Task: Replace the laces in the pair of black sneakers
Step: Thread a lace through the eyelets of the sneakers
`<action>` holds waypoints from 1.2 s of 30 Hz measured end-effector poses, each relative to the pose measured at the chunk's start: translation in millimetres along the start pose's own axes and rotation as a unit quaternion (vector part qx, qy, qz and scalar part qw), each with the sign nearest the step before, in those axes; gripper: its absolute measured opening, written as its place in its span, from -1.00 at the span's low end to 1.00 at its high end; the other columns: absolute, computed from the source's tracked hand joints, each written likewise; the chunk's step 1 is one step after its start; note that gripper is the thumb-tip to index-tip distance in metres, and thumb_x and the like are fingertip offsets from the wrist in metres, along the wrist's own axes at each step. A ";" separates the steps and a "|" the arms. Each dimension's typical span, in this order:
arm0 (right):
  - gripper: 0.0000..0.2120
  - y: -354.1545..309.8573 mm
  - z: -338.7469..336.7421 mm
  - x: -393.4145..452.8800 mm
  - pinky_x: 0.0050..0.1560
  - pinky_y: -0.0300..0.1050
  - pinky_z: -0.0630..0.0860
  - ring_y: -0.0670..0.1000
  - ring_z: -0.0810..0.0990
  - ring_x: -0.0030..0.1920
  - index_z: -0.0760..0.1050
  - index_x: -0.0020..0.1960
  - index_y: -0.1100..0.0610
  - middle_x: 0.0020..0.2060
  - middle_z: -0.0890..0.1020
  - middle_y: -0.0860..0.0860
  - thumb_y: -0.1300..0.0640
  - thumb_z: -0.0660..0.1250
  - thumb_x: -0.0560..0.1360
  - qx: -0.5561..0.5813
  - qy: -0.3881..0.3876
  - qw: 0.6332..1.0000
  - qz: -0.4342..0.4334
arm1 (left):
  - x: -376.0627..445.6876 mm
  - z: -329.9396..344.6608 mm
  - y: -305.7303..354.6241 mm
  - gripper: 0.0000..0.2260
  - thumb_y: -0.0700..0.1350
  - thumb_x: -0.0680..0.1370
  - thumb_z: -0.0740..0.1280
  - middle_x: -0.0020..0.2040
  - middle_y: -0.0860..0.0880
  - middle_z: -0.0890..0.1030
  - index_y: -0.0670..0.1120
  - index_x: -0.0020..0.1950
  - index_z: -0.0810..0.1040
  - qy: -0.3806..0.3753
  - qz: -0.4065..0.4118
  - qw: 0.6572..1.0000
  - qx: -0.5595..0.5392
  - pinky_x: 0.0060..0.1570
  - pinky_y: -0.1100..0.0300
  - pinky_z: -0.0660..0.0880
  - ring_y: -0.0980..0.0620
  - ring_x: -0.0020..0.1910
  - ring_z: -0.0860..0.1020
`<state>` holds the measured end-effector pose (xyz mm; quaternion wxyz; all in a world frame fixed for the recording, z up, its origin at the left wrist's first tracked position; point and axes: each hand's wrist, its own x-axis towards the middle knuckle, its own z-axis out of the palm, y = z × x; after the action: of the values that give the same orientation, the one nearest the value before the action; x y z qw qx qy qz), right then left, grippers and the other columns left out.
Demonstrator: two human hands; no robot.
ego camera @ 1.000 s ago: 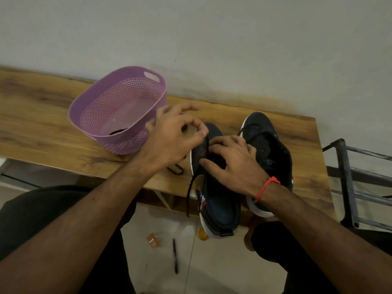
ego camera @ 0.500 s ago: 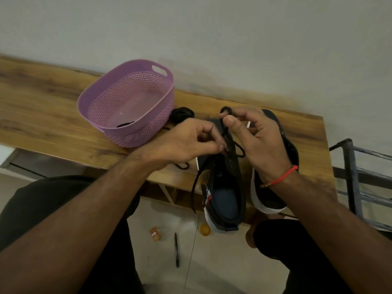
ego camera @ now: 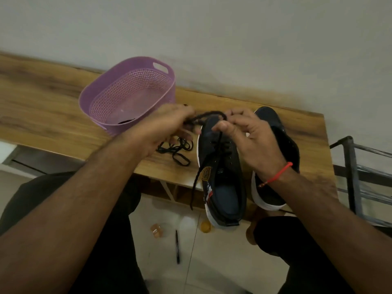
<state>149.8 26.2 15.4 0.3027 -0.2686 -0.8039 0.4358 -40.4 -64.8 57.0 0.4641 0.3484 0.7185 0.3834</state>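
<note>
My left hand (ego camera: pixel 161 128) and right hand (ego camera: pixel 250 136) each pinch the black lace (ego camera: pixel 209 114) above the near sneaker (ego camera: pixel 222 166) on the table (ego camera: pixel 53 115); its end probably dangles loose

Purple basket (ego camera: pixel 99 96) on wooden table (ego camera: pixel 42 115); pen (ego camera: pixel 177 247) on floor (beside orange cap (ego camera: pixel 205 227)).

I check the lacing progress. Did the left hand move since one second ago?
Yes. The left hand has shifted toward the purple basket, pulling the black lace.
</note>
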 end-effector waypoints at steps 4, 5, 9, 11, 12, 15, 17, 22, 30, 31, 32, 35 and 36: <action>-0.82 -7.3 0.1 -1.8 0.22 0.24 0.45 0.11 0.50 0.18 0.66 0.05 0.02 0.05 0.56 0.02 -0.01 0.33 0.57 0.035 -0.015 0.997 -0.067 | 3.4 11.3 -11.2 -0.80 0.05 0.69 0.19 -0.30 0.07 0.68 0.03 0.08 0.58 -0.114 -0.099 0.969 0.197 -0.20 0.14 0.45 0.10 -0.24 0.63; -0.83 -7.2 0.9 -3.6 0.21 0.29 0.43 0.12 0.50 0.17 0.65 0.05 0.01 0.05 0.56 0.01 -0.02 0.33 0.57 0.035 -0.035 0.996 -0.079 | 4.1 12.0 -11.9 -0.83 0.04 0.68 0.22 -0.29 0.08 0.69 0.05 0.08 0.58 -0.143 -0.107 0.955 0.237 -0.16 0.13 0.47 0.12 -0.25 0.64; -0.75 -6.8 -0.9 -6.0 0.25 0.20 0.37 0.04 0.44 0.25 0.71 -0.05 0.00 0.09 0.60 -0.15 -0.08 0.29 0.57 -0.059 -0.176 0.975 -0.121 | -1.6 12.1 -11.7 -0.82 0.08 0.65 0.28 -0.13 0.04 0.75 0.08 0.19 0.55 -0.314 -0.203 0.857 0.356 -0.04 0.12 0.53 0.11 -0.20 0.68; -0.67 -8.5 -1.9 -7.3 0.27 0.11 0.38 0.01 0.46 0.25 0.72 -0.11 0.02 0.08 0.62 -0.16 -0.07 0.23 0.60 -0.051 -0.202 0.970 -0.127 | -0.2 14.6 -17.8 -0.79 0.14 0.64 0.28 -0.17 0.06 0.74 0.10 0.22 0.51 -0.288 -0.204 0.852 0.388 -0.10 0.14 0.52 0.12 -0.25 0.66; -0.64 -9.1 -2.2 -7.4 0.26 0.06 0.39 0.01 0.49 0.22 0.72 -0.12 0.05 0.05 0.64 -0.14 -0.06 0.21 0.62 -0.038 -0.187 0.974 -0.119 | 2.9 15.9 -22.9 -0.78 0.17 0.63 0.29 -0.19 0.07 0.73 0.11 0.21 0.52 -0.240 -0.173 0.868 0.398 -0.17 0.16 0.53 0.14 -0.27 0.65; -0.62 -8.3 -3.1 -5.3 0.20 0.10 0.48 -0.01 0.59 0.13 0.69 -0.08 0.09 -0.03 0.67 -0.11 -0.08 0.18 0.64 -0.019 -0.110 0.991 -0.071 | 11.5 22.1 -36.2 -0.77 0.20 0.56 0.40 0.00 0.10 0.63 0.13 0.13 0.55 -0.107 -0.055 0.898 0.423 -0.13 0.15 0.57 0.13 -0.07 0.59; -0.63 -4.4 -4.8 -3.9 0.17 0.17 0.51 0.00 0.62 0.09 0.68 -0.04 0.08 -0.05 0.67 -0.10 -0.11 0.19 0.64 -0.014 -0.078 0.996 -0.041 | 15.9 29.4 -45.9 -0.81 0.19 0.53 0.43 0.09 0.10 0.58 0.16 0.05 0.55 -0.095 -0.034 0.894 0.436 0.08 0.05 0.58 0.09 0.07 0.54; -0.74 3.0 -2.5 -5.7 0.16 0.14 0.51 -0.09 0.59 0.05 0.68 0.03 0.03 -0.05 0.66 -0.14 -0.06 0.25 0.63 -0.058 -0.064 0.996 -0.014 | 18.8 31.0 -49.6 -0.88 0.11 0.55 0.42 -0.09 0.13 0.57 0.13 -0.09 0.55 -0.097 -0.002 0.897 0.432 -0.07 0.13 0.54 0.15 -0.09 0.54; -0.59 7.9 5.0 -3.4 0.30 -0.22 0.45 -0.15 0.53 0.27 0.44 0.43 0.00 0.25 0.61 -0.10 0.08 0.35 0.60 -0.093 -0.160 0.981 0.061 | 8.5 22.9 -12.1 -0.93 -0.16 0.59 0.34 -0.18 -0.02 0.74 -0.02 0.05 0.53 -0.057 0.050 0.993 0.087 -0.10 0.14 0.49 0.14 -0.17 0.66; -0.62 7.8 5.6 -3.1 0.25 -0.25 0.48 -0.17 0.55 0.23 0.47 0.40 0.00 0.21 0.63 -0.11 0.07 0.35 0.59 -0.093 -0.155 0.981 0.066 | 6.8 21.6 -9.5 -0.90 -0.18 0.60 0.34 -0.17 -0.03 0.73 -0.02 0.09 0.55 -0.067 0.065 0.994 0.065 -0.09 0.09 0.49 0.09 -0.16 0.65; -0.68 7.6 5.2 -2.6 0.20 -0.28 0.50 -0.19 0.58 0.18 0.53 0.33 0.00 0.15 0.65 -0.12 0.07 0.36 0.59 -0.096 -0.141 0.983 0.073 | 4.7 18.8 -7.0 -0.88 -0.18 0.61 0.33 -0.16 -0.03 0.73 -0.03 0.12 0.57 -0.078 0.081 0.993 0.046 -0.07 0.05 0.48 0.06 -0.15 0.64; -0.88 11.4 1.5 0.6 0.09 -0.21 0.56 -0.15 0.66 0.02 0.63 0.07 -0.01 -0.07 0.71 -0.08 0.14 0.38 0.57 -0.012 -0.068 0.987 0.145 | 1.5 5.5 -1.0 -0.79 -0.22 0.66 0.21 -0.11 -0.04 0.70 -0.08 0.14 0.63 -0.102 0.116 0.987 -0.051 -0.02 0.06 0.51 0.00 -0.11 0.62; -0.87 13.1 0.1 1.8 0.09 -0.18 0.57 -0.11 0.67 -0.01 0.63 0.03 -0.01 -0.11 0.72 -0.05 0.19 0.37 0.57 0.027 -0.046 0.984 0.172 | 1.0 0.8 0.6 -0.75 -0.24 0.66 0.17 -0.09 -0.05 0.69 -0.09 0.13 0.63 -0.112 0.121 0.980 -0.107 -0.02 0.07 0.53 -0.01 -0.11 0.62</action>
<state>150.7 33.7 4.5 0.1935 -0.3740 -0.7468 0.5147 -39.8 -63.4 56.9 0.5265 0.4214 0.5692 0.4703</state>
